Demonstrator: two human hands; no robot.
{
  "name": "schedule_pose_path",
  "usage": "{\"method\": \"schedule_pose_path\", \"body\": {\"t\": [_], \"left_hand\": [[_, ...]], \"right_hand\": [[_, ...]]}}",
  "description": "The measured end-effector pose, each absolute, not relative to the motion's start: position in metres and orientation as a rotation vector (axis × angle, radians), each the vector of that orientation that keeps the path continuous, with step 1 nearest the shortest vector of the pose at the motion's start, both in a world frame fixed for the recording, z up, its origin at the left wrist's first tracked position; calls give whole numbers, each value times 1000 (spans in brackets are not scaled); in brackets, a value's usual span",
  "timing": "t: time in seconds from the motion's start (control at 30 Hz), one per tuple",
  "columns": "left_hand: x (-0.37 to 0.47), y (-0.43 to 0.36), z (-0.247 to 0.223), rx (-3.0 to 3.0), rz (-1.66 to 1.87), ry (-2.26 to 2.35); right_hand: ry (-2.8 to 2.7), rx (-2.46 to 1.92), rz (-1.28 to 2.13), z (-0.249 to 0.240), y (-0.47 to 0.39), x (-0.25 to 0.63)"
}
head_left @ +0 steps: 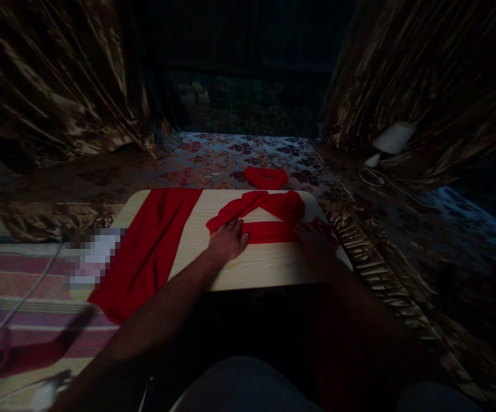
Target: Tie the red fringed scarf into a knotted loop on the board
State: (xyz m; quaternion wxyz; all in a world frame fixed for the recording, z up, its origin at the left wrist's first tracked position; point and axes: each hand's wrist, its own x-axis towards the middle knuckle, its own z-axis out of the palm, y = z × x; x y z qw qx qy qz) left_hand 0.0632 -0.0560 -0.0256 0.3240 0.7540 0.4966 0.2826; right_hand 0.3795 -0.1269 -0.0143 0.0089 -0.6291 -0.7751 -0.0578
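Observation:
Both my hands press on a red strip of cloth (269,232) that lies on a small pale wooden table (205,269). My left hand (229,240) rests flat with its fingers apart on the strip's left end. Over the right end, in deep shadow, lies my right hand (314,237), its fingers stretched out on the cloth. Behind the strip the same red fabric loops back in a bunched fold (290,206). A wider red cloth (157,240) drapes across the table's left side and hangs past its front edge.
Another red piece (265,176) lies beyond the table on a floral-patterned cover (213,154). A white lamp (396,138) with a cord is at the right. Gold-brown curtains (50,74) frame a dark window. On the left is a striped cover (24,280) with a cable.

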Motion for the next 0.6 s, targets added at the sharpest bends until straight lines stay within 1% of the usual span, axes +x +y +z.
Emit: {"method": "schedule_pose_path", "body": {"t": [0.2, 0.37, 0.43, 0.5, 0.6], "left_hand": [[83, -101, -34, 1977, 750, 1332], [86, -113, -36, 2027, 683, 1376], [85, -112, -36, 2038, 665, 1378], [83, -111, -36, 2065, 657, 1376], [81, -111, -38, 2097, 692, 1353]], "right_hand": [[-2330, -2127, -152, -2, -102, 381], [-2005, -2266, -85, 14, -78, 357], [-1942, -2330, 41, 17, -67, 350], [-1908, -2383, 237, 18, -55, 345], [-1859, -2320, 420, 19, -37, 340]]}}
